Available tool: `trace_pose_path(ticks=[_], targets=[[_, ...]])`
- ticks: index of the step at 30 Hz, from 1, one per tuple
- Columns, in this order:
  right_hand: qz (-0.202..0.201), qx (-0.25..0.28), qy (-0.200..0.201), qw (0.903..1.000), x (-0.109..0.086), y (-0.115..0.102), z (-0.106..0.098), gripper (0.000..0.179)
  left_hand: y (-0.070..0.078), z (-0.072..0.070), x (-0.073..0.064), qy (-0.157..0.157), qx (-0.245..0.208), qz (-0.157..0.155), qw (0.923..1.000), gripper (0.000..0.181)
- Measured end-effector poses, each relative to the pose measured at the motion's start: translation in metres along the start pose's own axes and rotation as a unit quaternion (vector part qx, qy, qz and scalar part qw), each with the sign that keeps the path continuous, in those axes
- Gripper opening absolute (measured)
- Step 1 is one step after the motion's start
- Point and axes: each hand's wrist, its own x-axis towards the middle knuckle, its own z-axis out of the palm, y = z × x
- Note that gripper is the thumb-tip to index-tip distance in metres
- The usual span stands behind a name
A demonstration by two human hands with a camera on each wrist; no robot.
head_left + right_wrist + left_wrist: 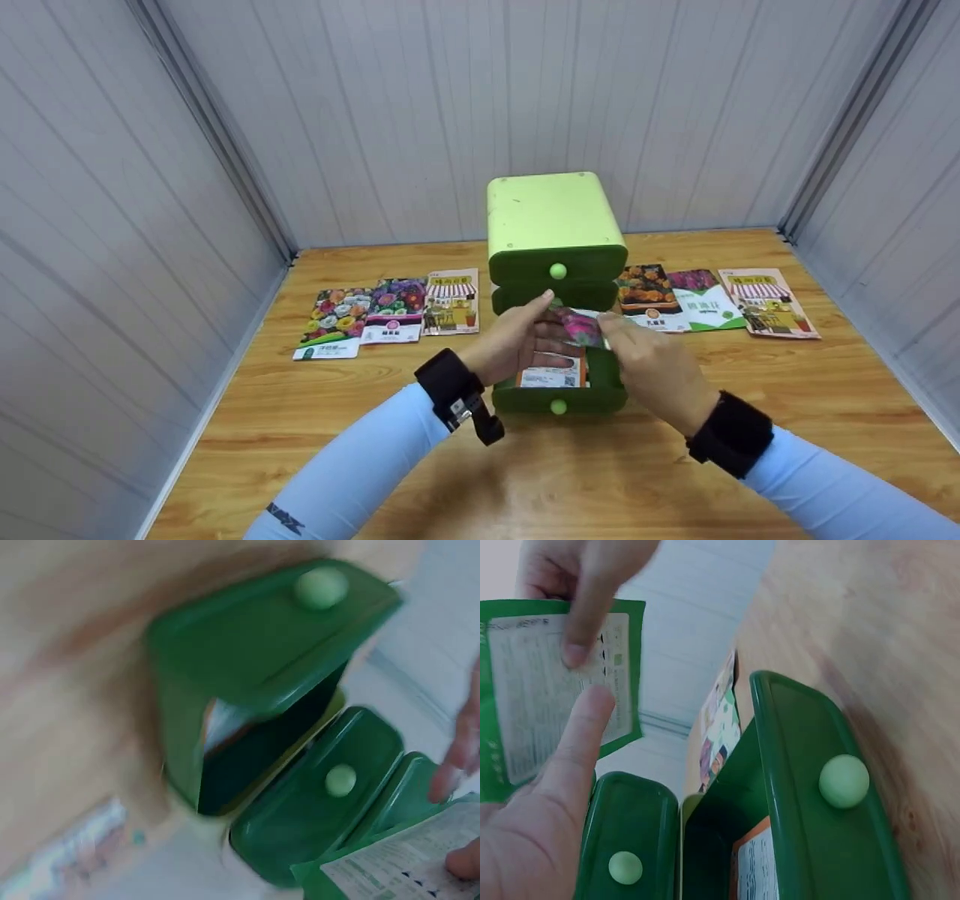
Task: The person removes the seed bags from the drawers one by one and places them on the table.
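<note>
My right hand pinches a seed packet with pink flowers on its front. The packet's green-edged back with a white printed panel shows in the left wrist view. Beside it is my left hand, its fingers extended; whether they touch the packet I cannot tell. Below both hands, the bottom drawer of a small green cabinet is pulled out. Inside that drawer lies a white packet with an orange edge. The drawers above, each with a round light-green knob, are closed.
Left of the cabinet, flower seed packets and a packet with a striped awning lie in a row. More lie to the right, including an orange-flower packet and another awning packet. Panelled walls enclose the wooden table.
</note>
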Motion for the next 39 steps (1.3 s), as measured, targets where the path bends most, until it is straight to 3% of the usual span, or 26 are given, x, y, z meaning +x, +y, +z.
trace_pose_path(ticks=[5, 10, 25, 28, 31, 36, 39], targets=[[-0.048, -0.085, -0.005, 0.9952, -0.004, -0.001, 0.007, 0.038, -0.003, 0.000, 0.003, 0.011, -0.026, 0.025, 0.9993, 0.036], [-0.070, -0.132, -0.009, 0.9888, -0.005, -0.004, 0.014, 0.045, -0.004, 0.002, 0.006, 0.032, -0.025, 0.022, 0.9990, 0.032], [-0.131, -0.178, -0.017, 0.9752, -0.011, -0.012, 0.032, 0.039, -0.012, 0.003, 0.013, 0.137, 0.038, -0.043, 0.9890, 0.011], [-0.136, -0.165, -0.033, 0.9763, -0.011, -0.013, 0.031, 0.035, -0.012, 0.001, 0.012, 0.146, 0.042, -0.045, 0.9874, 0.015], [-0.123, -0.121, -0.053, 0.9835, -0.009, -0.012, 0.028, 0.029, -0.011, -0.002, 0.013, 0.150, 0.049, -0.045, 0.9864, 0.021], [-0.081, -0.028, -0.086, 0.9926, -0.006, -0.009, 0.023, 0.057, -0.010, -0.010, 0.013, 0.163, 0.120, -0.041, 0.9785, 0.027], [-0.037, 0.015, -0.113, 0.9928, -0.004, -0.007, 0.021, 0.061, -0.008, -0.014, 0.012, 0.161, 0.163, -0.040, 0.9724, 0.028]])
